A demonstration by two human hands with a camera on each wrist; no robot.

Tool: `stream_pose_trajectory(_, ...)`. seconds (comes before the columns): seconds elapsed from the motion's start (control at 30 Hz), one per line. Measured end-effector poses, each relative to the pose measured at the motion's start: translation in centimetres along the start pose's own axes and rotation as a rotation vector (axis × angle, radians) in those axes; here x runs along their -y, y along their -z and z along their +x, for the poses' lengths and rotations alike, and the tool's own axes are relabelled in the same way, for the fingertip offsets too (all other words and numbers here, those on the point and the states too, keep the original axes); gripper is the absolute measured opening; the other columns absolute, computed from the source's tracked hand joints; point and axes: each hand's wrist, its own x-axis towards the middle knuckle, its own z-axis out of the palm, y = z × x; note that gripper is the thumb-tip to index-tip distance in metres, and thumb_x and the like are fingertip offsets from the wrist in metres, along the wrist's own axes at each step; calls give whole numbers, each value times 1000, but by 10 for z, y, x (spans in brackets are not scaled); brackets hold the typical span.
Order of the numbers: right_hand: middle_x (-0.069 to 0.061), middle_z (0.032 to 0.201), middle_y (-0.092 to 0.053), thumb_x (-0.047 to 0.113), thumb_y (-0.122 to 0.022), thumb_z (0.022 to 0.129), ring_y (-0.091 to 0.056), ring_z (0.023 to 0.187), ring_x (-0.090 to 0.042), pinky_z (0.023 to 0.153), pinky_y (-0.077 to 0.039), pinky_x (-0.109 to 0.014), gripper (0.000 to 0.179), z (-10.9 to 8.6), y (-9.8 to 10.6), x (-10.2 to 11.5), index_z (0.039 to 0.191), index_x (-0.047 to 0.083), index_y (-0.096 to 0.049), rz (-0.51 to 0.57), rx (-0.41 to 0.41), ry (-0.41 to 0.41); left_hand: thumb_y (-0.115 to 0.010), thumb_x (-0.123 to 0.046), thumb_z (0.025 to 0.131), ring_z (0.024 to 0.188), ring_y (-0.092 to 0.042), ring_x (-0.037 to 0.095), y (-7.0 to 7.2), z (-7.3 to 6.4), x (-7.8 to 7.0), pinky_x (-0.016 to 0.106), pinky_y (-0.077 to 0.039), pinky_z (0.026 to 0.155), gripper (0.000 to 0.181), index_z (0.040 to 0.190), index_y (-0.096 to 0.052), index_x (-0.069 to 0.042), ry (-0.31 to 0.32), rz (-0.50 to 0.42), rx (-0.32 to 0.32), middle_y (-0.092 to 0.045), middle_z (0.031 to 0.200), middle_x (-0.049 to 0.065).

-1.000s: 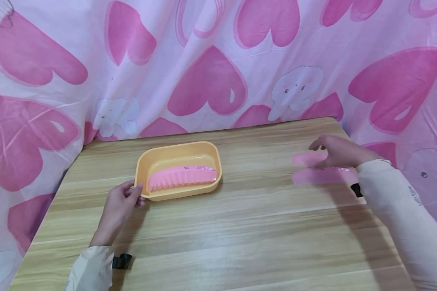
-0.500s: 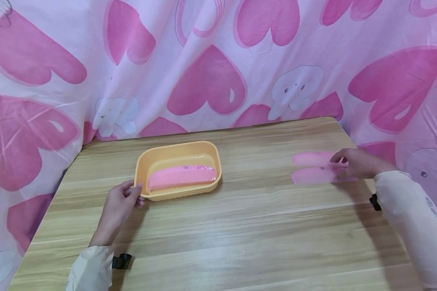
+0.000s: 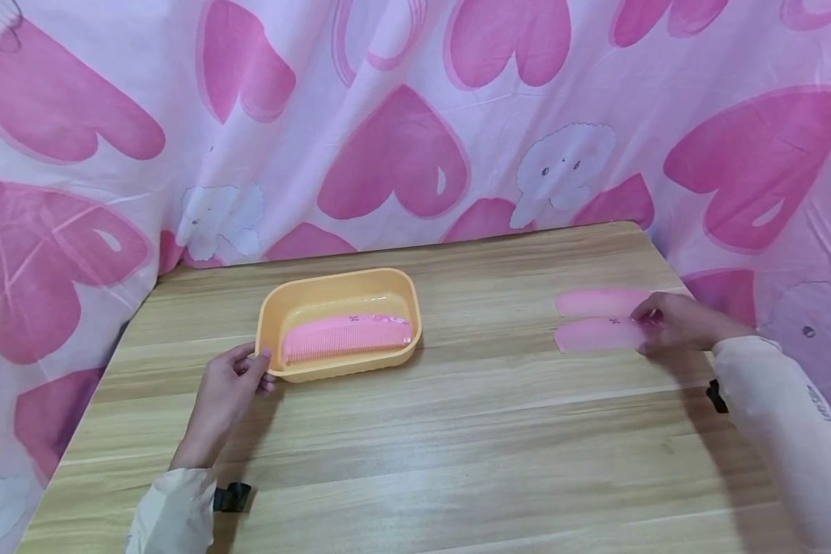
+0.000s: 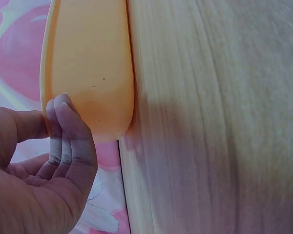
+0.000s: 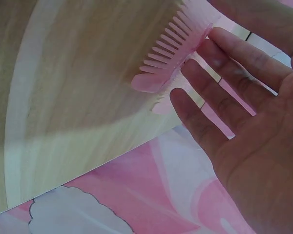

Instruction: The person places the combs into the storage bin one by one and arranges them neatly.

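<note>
My left hand (image 3: 228, 392) pinches the left front corner of a yellow-orange plastic tray (image 3: 268, 308). In the left wrist view the thumb and fingers (image 4: 75, 129) hold its rim from both sides. One pink comb (image 3: 346, 338) lies inside the tray, teeth towards me. My right hand (image 3: 685, 322) is at the right end of the nearer of two pink combs (image 3: 595, 335) on the table, thumb on its near side and fingers on its far side. In the right wrist view the fingertips meet this comb's spine (image 5: 178, 61). The farther comb (image 3: 595, 302) lies just behind it.
The wooden table (image 3: 415, 454) reaches back to a pink heart-printed cloth (image 3: 395, 154) hanging behind and at the sides. Bare tabletop separates the tray from the two combs. A black strap piece (image 3: 231, 497) shows at my left cuff.
My right hand has moved right from above the combs and come down at the right end of the nearer one. The left hand and tray keep their place.
</note>
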Motion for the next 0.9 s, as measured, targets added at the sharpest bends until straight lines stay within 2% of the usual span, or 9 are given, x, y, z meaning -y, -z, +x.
stream_pose_trajectory(0.27, -5, 92, -66, 17, -96, 65, -58, 85, -22, 73, -54, -32, 51, -4, -1, 2, 102, -6, -72, 23, 24, -30, -50, -21, 108, 70, -65, 9, 1, 0, 1, 23, -60, 65, 49, 144, -45, 12, -16, -8, 3, -69, 90, 17)
stream_pose_trajectory(0.47, -3, 87, -62, 20, -97, 63, -54, 80, -18, 68, -51, -27, 51, -7, -2, 3, 98, -6, -71, 56, 42, -20, -50, -22, 108, 70, -65, 9, 0, 0, -1, 23, -60, 64, 51, 144, -43, 13, -8, -2, 3, -69, 89, 15)
stream_pose_trajectory(0.67, -1, 86, -63, 26, -96, 66, -55, 80, -18, 69, -52, -27, 52, -7, -4, 9, 99, -6, -71, 42, 49, -37, -49, -23, 108, 71, -65, 9, 1, -1, -2, 25, -61, 66, 52, 145, -43, 13, -12, 21, 2, -70, 89, 15)
stream_pose_trajectory(0.9, -1, 85, -66, 30, -94, 69, -58, 79, -17, 68, -53, -28, 49, 0, 0, 23, 98, -4, -73, 12, 12, -37, -49, -23, 108, 71, -65, 9, 1, -1, -2, 26, -61, 66, 50, 144, -44, 13, -18, 20, 1, -70, 88, 14)
